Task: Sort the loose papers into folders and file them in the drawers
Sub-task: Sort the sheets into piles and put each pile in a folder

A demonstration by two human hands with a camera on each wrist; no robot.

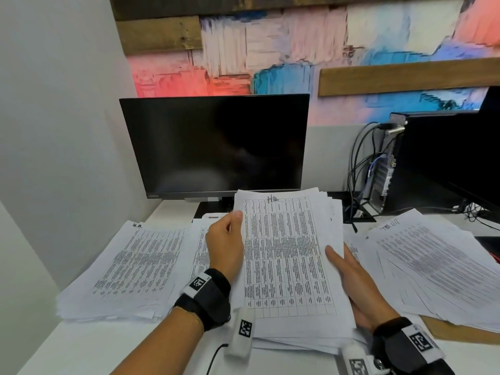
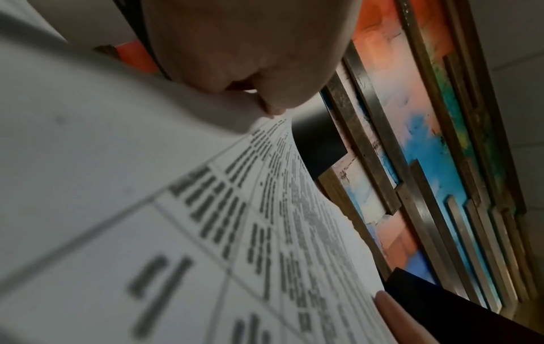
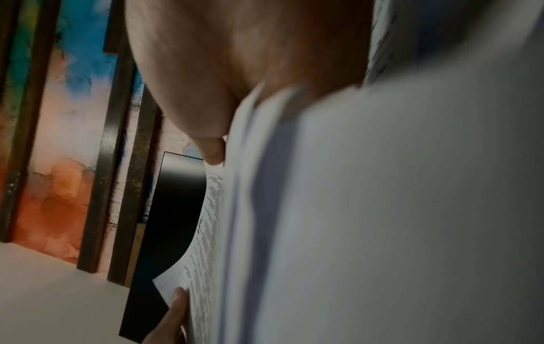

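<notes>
- The held stack of papers, printed with a table and marked by hand at the top, is raised off the desk in front of the monitor, its lower edge resting among more sheets on the white desk.
- The left hand pinches the stack's left edge, thumb on the front face; the left wrist view shows that thumb pressed to the top sheet.
- The right hand takes the right edge with fingers laid nearly straight along it; the right wrist view is blurred, so I cannot say for certain how far the fingers wrap behind, though the thumb seems to clamp the sheets.
- Risk: the stack is thick and its far edges already fan unevenly, so a loose grip or a quick tilt could let sheets slide out and mix with the neighbouring piles.
- The left pile, also hand-marked at its top, and the right pile, splayed and marked too, lie just beside the held stack; a dropped sheet landing on either would undo the sorting.
- Containers: what looks like a brown folder shows only as an edge under the right pile, so those papers appear to lie on it. No drawer is in view.
- A small computer with cables stands to the right of the monitor.
</notes>
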